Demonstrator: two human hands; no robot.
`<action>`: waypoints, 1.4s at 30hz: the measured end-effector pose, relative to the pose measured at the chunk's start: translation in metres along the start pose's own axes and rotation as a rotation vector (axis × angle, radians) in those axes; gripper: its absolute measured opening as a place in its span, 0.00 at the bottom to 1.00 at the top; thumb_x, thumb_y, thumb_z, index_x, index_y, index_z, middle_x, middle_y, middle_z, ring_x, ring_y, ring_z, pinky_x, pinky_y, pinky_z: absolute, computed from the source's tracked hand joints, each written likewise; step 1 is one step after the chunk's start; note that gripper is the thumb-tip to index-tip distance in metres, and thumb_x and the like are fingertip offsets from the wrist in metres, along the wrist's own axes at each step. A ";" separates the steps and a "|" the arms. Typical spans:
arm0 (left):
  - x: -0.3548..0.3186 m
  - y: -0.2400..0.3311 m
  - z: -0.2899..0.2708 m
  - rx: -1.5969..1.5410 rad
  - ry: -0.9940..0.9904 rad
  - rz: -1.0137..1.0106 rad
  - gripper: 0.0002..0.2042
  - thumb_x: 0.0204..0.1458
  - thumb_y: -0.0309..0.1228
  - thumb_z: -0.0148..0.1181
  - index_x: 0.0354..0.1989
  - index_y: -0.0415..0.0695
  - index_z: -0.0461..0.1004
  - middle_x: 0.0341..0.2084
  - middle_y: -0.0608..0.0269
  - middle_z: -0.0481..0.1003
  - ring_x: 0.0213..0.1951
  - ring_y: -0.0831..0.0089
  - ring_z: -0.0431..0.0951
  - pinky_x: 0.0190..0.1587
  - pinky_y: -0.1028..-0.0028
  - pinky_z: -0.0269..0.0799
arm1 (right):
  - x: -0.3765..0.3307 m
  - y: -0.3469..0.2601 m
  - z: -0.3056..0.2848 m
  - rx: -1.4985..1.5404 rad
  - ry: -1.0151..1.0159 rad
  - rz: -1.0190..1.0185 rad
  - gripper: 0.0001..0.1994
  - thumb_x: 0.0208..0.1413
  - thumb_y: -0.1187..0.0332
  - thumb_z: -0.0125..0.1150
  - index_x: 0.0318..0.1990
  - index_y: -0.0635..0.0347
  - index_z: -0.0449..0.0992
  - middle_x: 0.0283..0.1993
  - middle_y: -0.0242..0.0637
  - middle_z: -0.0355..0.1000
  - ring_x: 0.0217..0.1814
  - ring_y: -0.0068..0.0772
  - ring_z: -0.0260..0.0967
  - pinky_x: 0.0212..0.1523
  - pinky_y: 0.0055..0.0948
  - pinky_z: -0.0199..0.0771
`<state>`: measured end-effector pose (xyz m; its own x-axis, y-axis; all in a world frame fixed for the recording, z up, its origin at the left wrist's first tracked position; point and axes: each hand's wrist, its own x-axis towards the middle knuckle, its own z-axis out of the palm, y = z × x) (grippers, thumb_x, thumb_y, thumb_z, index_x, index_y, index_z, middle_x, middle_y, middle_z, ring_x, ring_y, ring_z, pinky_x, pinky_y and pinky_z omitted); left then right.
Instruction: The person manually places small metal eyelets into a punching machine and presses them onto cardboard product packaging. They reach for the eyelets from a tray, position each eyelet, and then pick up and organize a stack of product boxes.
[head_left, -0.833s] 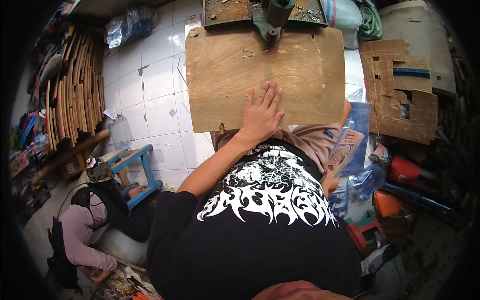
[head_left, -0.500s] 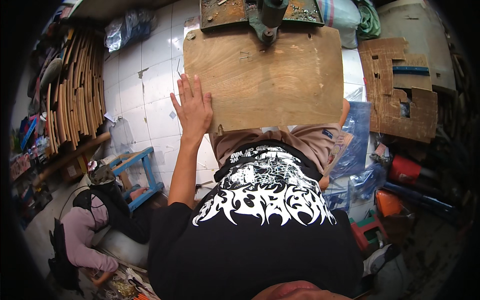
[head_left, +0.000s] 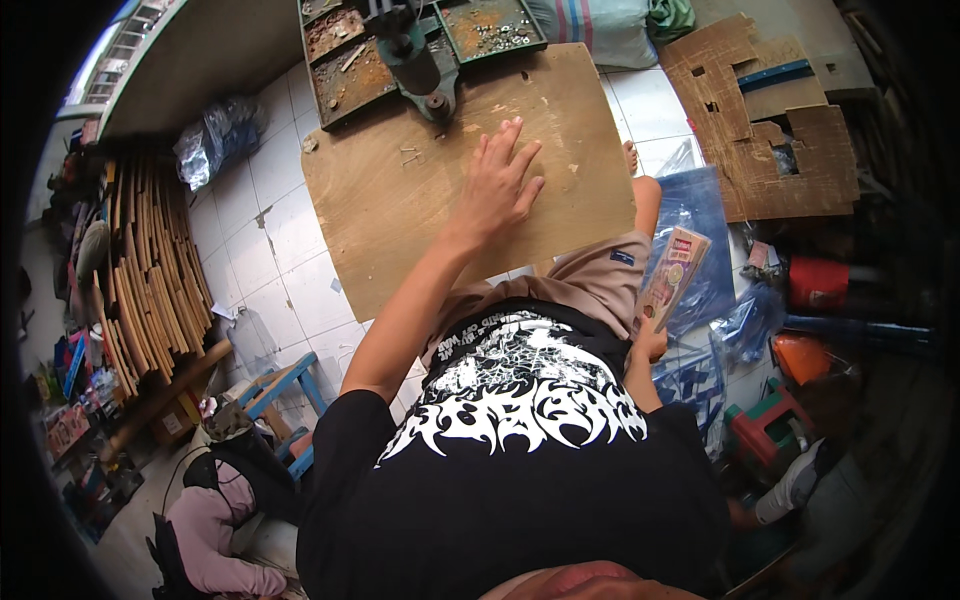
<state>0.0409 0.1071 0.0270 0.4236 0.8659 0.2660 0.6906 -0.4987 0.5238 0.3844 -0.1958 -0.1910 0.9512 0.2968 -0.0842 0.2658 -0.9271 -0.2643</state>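
My left hand point(head_left: 497, 187) lies flat with fingers spread on a large brown wooden board point(head_left: 380, 210) that rests over my lap. It holds nothing. Small nails or staples lie on the board just left of the hand. My right hand point(head_left: 651, 342) is down at my right side, gripping the lower end of a flat pinkish printed packet point(head_left: 675, 272) that points upward. My black printed shirt point(head_left: 520, 440) fills the lower middle of the view.
A grey-green metal press point(head_left: 415, 60) and rusty trays of small metal parts point(head_left: 490, 25) sit at the board's far edge. Cut cardboard pieces point(head_left: 775, 130) and blue plastic bags point(head_left: 700, 220) lie right. Curved wooden strips point(head_left: 150, 270) stack left. A blue stool point(head_left: 285, 385) and a crouching person point(head_left: 215, 520) are lower left.
My left hand has moved from the board's left edge to its upper middle, fingers still spread. The board now sits turned at an angle, and the packet in my right hand has come into view.
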 end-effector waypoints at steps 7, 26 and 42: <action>0.057 -0.011 0.035 0.177 0.121 -0.130 0.24 0.55 0.37 0.57 0.60 0.41 0.66 0.65 0.45 0.58 0.68 0.51 0.55 0.70 0.55 0.47 | 0.012 0.026 0.010 0.026 -0.103 0.089 0.25 0.35 0.47 0.73 0.39 0.55 0.82 0.36 0.50 0.79 0.39 0.60 0.76 0.40 0.51 0.73; 0.074 -0.004 0.036 0.178 0.046 -0.267 0.24 0.52 0.30 0.59 0.59 0.39 0.67 0.66 0.47 0.59 0.67 0.48 0.57 0.67 0.54 0.50 | 0.320 -0.211 0.076 -0.150 -0.042 -0.431 0.19 0.45 0.49 0.71 0.43 0.42 0.78 0.33 0.48 0.78 0.38 0.58 0.76 0.36 0.52 0.73; 0.068 -0.015 0.039 0.151 0.026 -0.338 0.24 0.54 0.35 0.56 0.58 0.38 0.66 0.66 0.41 0.58 0.68 0.45 0.55 0.68 0.53 0.50 | 0.198 -0.558 0.200 0.833 -0.532 -0.797 0.23 0.40 0.51 0.77 0.44 0.47 0.82 0.30 0.37 0.80 0.32 0.34 0.79 0.34 0.31 0.75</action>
<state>0.0827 0.1722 0.0060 0.1435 0.9824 0.1199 0.8686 -0.1831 0.4605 0.3931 0.4263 -0.2525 0.3419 0.9383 0.0526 0.3708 -0.0832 -0.9250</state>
